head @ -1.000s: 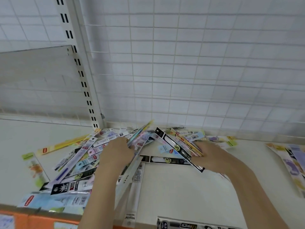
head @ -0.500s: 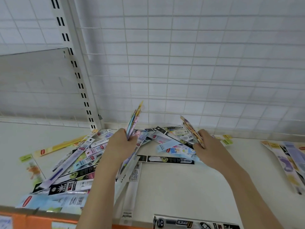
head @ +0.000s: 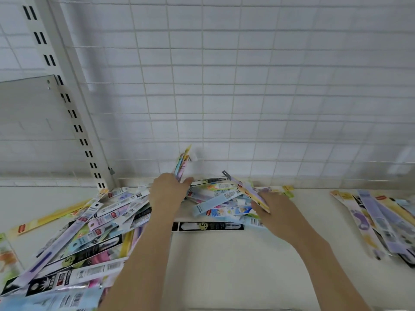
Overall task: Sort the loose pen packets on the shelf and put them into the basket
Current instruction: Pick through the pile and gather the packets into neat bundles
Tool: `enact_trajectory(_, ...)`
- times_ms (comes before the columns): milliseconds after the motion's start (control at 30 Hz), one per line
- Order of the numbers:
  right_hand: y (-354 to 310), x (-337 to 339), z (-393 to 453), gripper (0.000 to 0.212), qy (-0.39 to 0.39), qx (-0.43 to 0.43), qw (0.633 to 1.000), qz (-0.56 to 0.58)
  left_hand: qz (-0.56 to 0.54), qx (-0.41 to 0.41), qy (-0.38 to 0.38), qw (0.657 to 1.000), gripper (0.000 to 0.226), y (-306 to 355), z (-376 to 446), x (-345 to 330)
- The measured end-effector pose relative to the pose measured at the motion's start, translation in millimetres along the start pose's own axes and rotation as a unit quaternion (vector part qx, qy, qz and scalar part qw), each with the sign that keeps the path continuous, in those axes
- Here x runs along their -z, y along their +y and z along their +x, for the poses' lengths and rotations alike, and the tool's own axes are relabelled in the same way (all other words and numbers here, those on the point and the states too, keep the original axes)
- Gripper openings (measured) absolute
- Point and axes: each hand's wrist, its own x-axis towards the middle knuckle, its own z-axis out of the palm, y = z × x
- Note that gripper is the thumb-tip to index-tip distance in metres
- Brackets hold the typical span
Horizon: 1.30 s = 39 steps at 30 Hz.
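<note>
Packets [head: 107,223] heaped on shelf [head: 224,265]; left hand [head: 167,194] grips upright bunch [head: 182,162], right hand [head: 272,209] grips slanted bunch [head: 249,190], probably sorted by kind; basket unseen.

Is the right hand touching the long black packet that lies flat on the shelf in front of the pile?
Apart. The head view shows the right hand gripping a pastel packet above the pile, with other packets between it and the black packet.

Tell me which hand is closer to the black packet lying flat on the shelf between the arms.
Right. The right hand hovers just above the black packet's right end; the left hand is farther back.
</note>
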Motion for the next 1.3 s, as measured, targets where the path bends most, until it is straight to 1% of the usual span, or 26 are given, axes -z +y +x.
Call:
enact_trajectory(67, 4, 0, -1, 0.015, 0.002, -0.006, 1.0, -0.004, -0.001, 0.012, -0.003, 1.0, 0.039, 2, 2, -6)
enact_trajectory(167, 6, -2, -2, 0.014, 0.0, -0.01, 1.0, -0.008, -0.038, 0.049, 0.016, 0.998, 0.021, 2, 2, -12)
enact_trajectory(200, 5, -2, -2, 0.013, 0.002, -0.014, 1.0, -0.012, -0.045, 0.054, 0.024, 0.997, 0.019, 1, 1, -12)
enact_trajectory(300, 3, -2, 2, 0.022, 0.008, -0.029, 0.999, -0.037, -0.072, 0.033, 0.07, 0.994, 0.021, 0, -2, -7)
enact_trajectory(367, 0, -2, 5, 0.019, 0.005, -0.026, 0.998, -0.051, -0.108, 0.011, 0.101, 0.989, 0.021, -1, -7, 2)
enact_trajectory(400, -1, -3, 8, 0.016, 0.004, -0.02, 0.998, -0.055, -0.128, 0.002, 0.112, 0.985, 0.017, -2, -11, 7)
enact_trajectory(433, -3, -3, 10, 0.016, 0.003, -0.015, 0.998, -0.054, -0.15, -0.002, 0.121, 0.981, 0.011, -4, -14, 13)
enact_trajectory(467, -5, -4, 14, 0.021, -0.001, -0.008, 0.999, -0.051, -0.172, -0.002, 0.133, 0.976, 0.01, -5, -17, 19)
enact_trajectory(533, -10, -6, 22, 0.03, -0.017, 0.004, 0.999, -0.047, -0.213, -0.001, 0.147, 0.966, 0.024, -6, -25, 32)
enact_trajectory(567, -12, -7, 27, 0.03, -0.024, 0.008, 0.999, -0.045, -0.233, -0.003, 0.147, 0.961, 0.028, -7, -30, 39)
enact_trajectory(633, -19, -10, 36, 0.024, -0.031, 0.017, 0.998, -0.051, -0.262, -0.006, 0.148, 0.954, 0.033, -8, -38, 50)
enact_trajectory(700, -28, -14, 44, 0.016, -0.042, 0.033, 0.996, -0.065, -0.302, -0.009, 0.14, 0.943, 0.03, -10, -45, 59)
enact_trajectory(800, -39, -23, 52, 0.016, -0.066, 0.047, 0.994, -0.068, -0.352, -0.014, 0.14, 0.925, 0.028, -14, -52, 72)
enact_trajectory(867, -44, -29, 55, 0.023, -0.084, 0.047, 0.992, -0.076, -0.368, -0.024, 0.143, 0.918, 0.021, -15, -55, 80)
enact_trajectory(900, -46, -32, 57, 0.022, -0.095, 0.048, 0.991, -0.085, -0.37, -0.031, 0.144, 0.917, 0.016, -15, -57, 85)
enact_trajectory(967, -48, -36, 58, 0.012, -0.11, 0.05, 0.987, -0.106, -0.369, -0.036, 0.143, 0.918, 0.007, -14, -60, 91)
enact_trajectory(1000, -48, -37, 58, 0.014, -0.111, 0.049, 0.986, -0.114, -0.367, -0.037, 0.146, 0.918, 0.007, -15, -60, 92)
enact_trajectory(1133, -48, -38, 54, 0.017, -0.08, 0.055, 0.988, -0.121, -0.381, -0.04, 0.155, 0.91, 0.021, -18, -60, 94)
enact_trajectory(1233, -47, -34, 49, 0.015, -0.056, 0.039, 0.991, -0.118, -0.403, -0.033, 0.152, 0.902, 0.02, -17, -61, 93)
enact_trajectory(1300, -43, -29, 46, 0.017, -0.036, 0.023, 0.99, -0.135, -0.404, -0.037, 0.149, 0.902, 0.021, -19, -59, 92)
